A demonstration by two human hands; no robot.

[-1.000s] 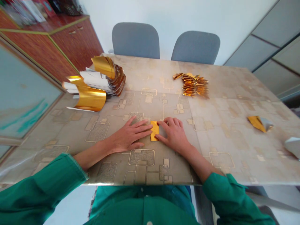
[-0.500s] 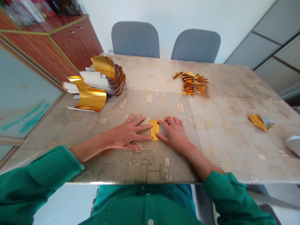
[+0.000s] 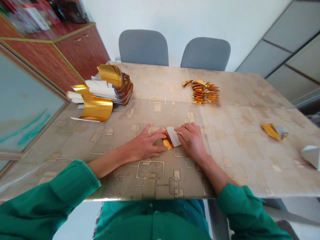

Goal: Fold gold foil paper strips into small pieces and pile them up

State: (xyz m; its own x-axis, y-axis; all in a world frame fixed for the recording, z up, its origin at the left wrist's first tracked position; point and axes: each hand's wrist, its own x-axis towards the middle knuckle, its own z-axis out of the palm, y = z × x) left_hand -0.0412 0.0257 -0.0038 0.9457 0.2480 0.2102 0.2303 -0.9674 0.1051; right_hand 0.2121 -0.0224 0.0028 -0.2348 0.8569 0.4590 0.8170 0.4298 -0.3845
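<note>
A small piece of folded gold foil paper [image 3: 173, 136] lies on the table in front of me, its white back facing up on the right and a shiny gold strip on the left. My left hand [image 3: 143, 145] lies open and flat beside it, fingertips touching the gold edge. At the right edge, the thumb and fingers of my right hand [image 3: 192, 138] are pinched on the white flap. The exact grip is partly hidden by the fingers.
A stack of curled gold paper sheets [image 3: 98, 108] stands at the left. Several folded gold pieces [image 3: 203, 91] lie in a row toward the back. A crumpled gold scrap [image 3: 272, 131] and a white paper piece [image 3: 312, 156] sit at the right. Two grey chairs [image 3: 143, 46] face the table.
The paper showed only gold as a narrow strip; now its white side is turned up toward the right. My right hand has shifted slightly right with it, and my left fingers are closer together.
</note>
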